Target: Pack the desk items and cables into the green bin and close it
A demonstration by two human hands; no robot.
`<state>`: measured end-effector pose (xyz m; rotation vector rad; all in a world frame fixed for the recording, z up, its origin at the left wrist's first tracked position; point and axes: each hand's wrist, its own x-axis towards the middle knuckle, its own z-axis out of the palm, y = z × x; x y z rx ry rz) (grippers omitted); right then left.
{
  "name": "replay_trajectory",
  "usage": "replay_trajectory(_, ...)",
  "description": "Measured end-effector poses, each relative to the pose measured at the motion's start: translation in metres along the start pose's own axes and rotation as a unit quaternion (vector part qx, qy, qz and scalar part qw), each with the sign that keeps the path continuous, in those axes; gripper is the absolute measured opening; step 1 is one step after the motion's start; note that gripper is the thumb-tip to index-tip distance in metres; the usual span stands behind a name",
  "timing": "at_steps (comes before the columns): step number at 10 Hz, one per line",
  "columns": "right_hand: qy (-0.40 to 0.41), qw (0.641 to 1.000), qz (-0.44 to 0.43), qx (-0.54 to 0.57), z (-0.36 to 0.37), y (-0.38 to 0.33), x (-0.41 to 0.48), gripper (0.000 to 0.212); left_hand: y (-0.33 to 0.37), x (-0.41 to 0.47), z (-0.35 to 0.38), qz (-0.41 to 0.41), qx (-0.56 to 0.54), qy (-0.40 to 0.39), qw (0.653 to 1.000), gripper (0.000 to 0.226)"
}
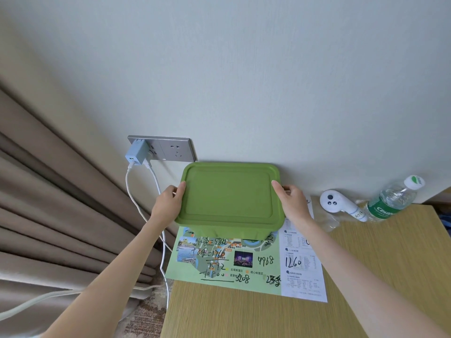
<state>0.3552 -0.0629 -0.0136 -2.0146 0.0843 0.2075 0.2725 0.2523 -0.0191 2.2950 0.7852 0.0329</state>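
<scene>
The green bin (pixel 229 230) stands against the wall on a printed map sheet, with its green lid (pixel 228 191) lying flat on top. My left hand (pixel 168 202) grips the lid's left edge, thumb on top and fingers curled under the rim. My right hand (pixel 291 201) grips the right edge the same way. The bin's contents are hidden under the lid. White cables (pixel 144 203) hang from a blue charger (pixel 135 152) plugged into the wall socket plate (pixel 170 148) at the left.
A white handheld device (pixel 341 204) and a water bottle (pixel 393 198) lie on the wooden desk (pixel 366 276) to the right of the bin. The map sheet (pixel 244 262) covers the desk's left part. Beige curtains (pixel 61 203) hang at the left.
</scene>
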Motion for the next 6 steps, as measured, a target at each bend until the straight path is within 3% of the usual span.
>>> replay_trajectory(4,0.044,0.994,0.011,-0.101,-0.007,-0.024,-0.012,0.054,0.024,-0.004,-0.015,-0.009,0.019,-0.009,1.000,0.056)
replay_trajectory(6,0.097,0.990,-0.098,-0.001,-0.037,-0.104,-0.048,0.031,0.104,-0.040,-0.064,0.092,-0.104,0.078,0.987,0.033)
